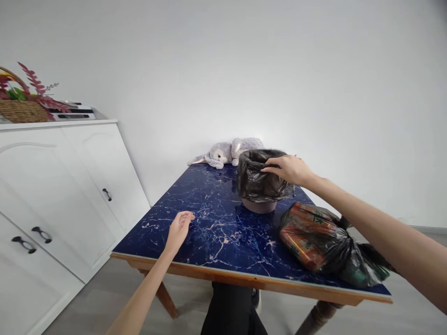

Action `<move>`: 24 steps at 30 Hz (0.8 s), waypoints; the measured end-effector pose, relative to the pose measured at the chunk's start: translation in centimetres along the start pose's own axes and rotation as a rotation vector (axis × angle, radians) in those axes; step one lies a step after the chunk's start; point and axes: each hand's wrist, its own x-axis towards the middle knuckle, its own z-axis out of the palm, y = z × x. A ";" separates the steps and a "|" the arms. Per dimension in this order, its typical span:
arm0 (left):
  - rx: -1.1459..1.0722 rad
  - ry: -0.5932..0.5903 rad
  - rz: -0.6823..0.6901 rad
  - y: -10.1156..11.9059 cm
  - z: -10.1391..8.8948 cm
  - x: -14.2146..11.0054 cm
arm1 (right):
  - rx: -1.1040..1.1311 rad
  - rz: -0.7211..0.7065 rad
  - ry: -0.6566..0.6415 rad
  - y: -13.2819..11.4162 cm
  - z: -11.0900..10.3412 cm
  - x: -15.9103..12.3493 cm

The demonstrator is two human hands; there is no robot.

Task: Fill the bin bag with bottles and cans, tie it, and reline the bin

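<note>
My right hand (289, 168) is closed on the rim of a small trash bin (259, 206), pinching the black trash bag (260, 181) that lines it. The bag is folded over the rim and hides most of the bin; only its pale brownish lower part shows. My left hand (180, 222) rests at the left side of the table, fingers curled together, with nothing visible in it. Below my right forearm lies a tied black plastic bag (314, 237), with orange-red packets showing through the thin film.
The table (209, 232) has a blue marbled top and a wooden edge. Grey plush toys (223, 152) lie at its far end by the white wall. To the left stands a white cabinet (80, 186), with a wicker flower basket (24, 110) on top.
</note>
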 end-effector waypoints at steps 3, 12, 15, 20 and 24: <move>0.013 0.000 0.002 0.0 0.1 -0.1 | -0.040 0.098 0.005 2.8 0.4 0.3; 0.066 -0.018 0.012 0.4 0.0 -0.3 | -0.140 0.227 -0.007 7.6 1.0 0.9; 0.082 -0.032 0.022 0.6 0.0 -0.4 | -0.156 0.228 0.000 7.9 1.0 0.9; 0.111 -0.075 0.036 1.1 0.1 -0.6 | -0.076 0.110 0.214 2.8 0.2 -2.2; 0.141 -0.147 0.049 1.6 0.2 -1.0 | 0.579 -0.017 0.186 -6.6 1.8 -8.8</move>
